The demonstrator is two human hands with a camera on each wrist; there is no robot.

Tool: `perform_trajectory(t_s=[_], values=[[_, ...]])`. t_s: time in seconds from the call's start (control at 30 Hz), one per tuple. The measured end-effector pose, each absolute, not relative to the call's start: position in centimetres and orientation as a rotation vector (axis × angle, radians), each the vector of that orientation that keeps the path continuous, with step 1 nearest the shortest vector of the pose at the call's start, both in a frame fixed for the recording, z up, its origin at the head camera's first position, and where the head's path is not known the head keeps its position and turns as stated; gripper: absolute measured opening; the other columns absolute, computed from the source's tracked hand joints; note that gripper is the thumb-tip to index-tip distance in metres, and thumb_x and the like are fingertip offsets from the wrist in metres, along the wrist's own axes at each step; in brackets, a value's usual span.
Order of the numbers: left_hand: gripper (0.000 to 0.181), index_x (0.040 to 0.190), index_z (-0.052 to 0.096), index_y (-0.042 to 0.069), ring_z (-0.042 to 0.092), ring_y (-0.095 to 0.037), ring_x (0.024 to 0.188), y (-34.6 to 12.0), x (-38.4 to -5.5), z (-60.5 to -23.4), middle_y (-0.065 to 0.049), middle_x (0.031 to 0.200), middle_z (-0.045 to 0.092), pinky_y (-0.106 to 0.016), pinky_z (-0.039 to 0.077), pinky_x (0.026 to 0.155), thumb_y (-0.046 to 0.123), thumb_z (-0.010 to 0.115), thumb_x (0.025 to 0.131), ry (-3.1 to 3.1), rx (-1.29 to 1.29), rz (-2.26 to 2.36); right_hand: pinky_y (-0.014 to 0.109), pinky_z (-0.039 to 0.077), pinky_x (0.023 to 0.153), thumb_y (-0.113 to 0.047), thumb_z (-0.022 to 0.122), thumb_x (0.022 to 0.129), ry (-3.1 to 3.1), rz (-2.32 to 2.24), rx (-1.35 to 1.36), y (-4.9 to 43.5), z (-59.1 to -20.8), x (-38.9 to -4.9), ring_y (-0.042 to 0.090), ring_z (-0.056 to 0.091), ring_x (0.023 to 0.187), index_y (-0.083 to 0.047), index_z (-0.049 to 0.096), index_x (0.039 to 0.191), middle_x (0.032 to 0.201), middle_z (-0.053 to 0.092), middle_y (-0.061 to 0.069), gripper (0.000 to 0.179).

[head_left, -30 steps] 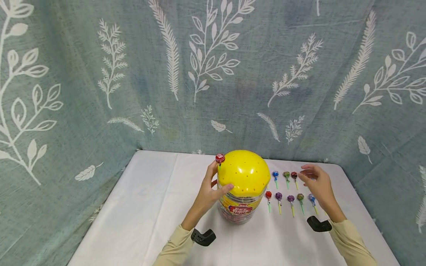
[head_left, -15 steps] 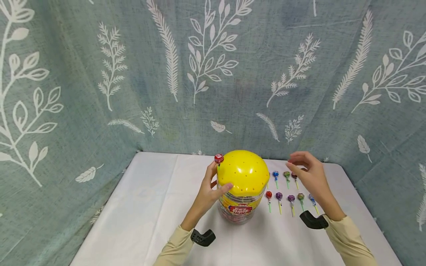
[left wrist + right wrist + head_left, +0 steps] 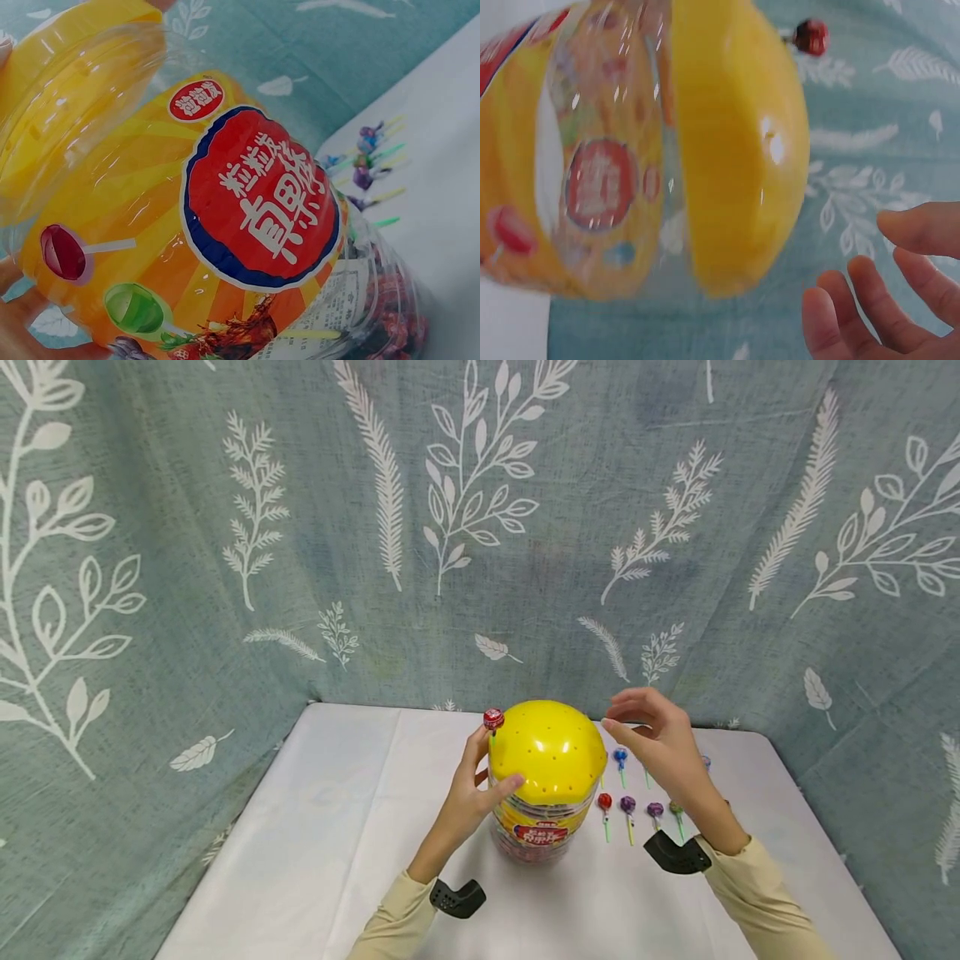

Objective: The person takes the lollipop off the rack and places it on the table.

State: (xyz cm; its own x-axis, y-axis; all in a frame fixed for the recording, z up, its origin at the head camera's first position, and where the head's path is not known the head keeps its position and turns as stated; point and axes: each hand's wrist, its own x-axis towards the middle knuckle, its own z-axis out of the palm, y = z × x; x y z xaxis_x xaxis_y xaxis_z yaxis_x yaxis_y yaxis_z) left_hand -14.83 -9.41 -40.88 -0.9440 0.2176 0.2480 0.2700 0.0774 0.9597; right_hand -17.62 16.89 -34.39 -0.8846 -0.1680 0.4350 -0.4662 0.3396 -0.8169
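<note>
A clear plastic candy jar (image 3: 542,835) with an orange and red label stands on the table, topped by a domed yellow lid (image 3: 553,750) pierced with small holes. My left hand (image 3: 465,793) grips the lid's left side, thumb in front and fingers behind. One red lollipop (image 3: 493,719) stands upright at the lid's left edge beside those fingers; the base of its stick is hidden. Just right of the lid, my right hand (image 3: 656,742) hovers with relaxed, bent fingers. In the right wrist view its fingers (image 3: 870,300) are apart and hold nothing.
Two rows of wrapped lollipops lie on the white table (image 3: 360,827) right of the jar, among them a red lollipop (image 3: 605,802) and a blue lollipop (image 3: 620,756). My right arm covers some. A leaf-patterned curtain (image 3: 480,527) hangs behind and at both sides.
My right hand has moved left from over the lollipop rows to beside the yellow lid. The left hand and the jar have stayed in place.
</note>
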Motion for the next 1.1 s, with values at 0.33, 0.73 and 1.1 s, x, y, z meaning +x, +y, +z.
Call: perform_trajectory(t_s=[0.33, 0.73, 1.1], values=[[0.079, 0.150, 0.018, 0.016, 0.022, -0.028, 0.138, -9.3, -14.8, -40.9, -0.008, 0.150, 0.028, -0.057, 0.026, 0.106, 0.027, 0.065, 0.087, -2.293, -0.495, -2.043, 0.028, 0.054, 0.076, -0.006, 0.068, 0.086, -2.305, 1.640, 0.699, 13.5, -33.1, -17.2, 0.019, 0.062, 0.091, -0.004, 0.059, 0.109, 0.101, 0.063, 0.010, 0.026], [0.078, 0.150, 0.019, 0.015, 0.024, -0.029, 0.138, -9.3, -14.6, -40.7, -0.010, 0.149, 0.031, -0.058, 0.026, 0.106, 0.025, 0.064, 0.088, -2.301, -0.461, -2.031, 0.033, 0.054, 0.081, -0.005, 0.071, 0.083, -2.316, 1.742, 0.786, 9.7, -32.4, -17.4, 0.026, 0.063, 0.096, -0.002, 0.058, 0.111, 0.108, 0.060, 0.017, 0.031], [0.079, 0.150, 0.017, 0.018, 0.023, -0.027, 0.138, -9.5, -14.8, -41.2, -0.005, 0.150, 0.030, -0.058, 0.025, 0.106, 0.028, 0.065, 0.088, -2.291, -0.495, -2.043, 0.034, 0.052, 0.085, 0.003, 0.071, 0.080, -2.392, 1.741, 0.887, 6.4, -32.4, -17.9, 0.023, 0.062, 0.097, -0.009, 0.053, 0.110, 0.106, 0.060, 0.012, 0.037]])
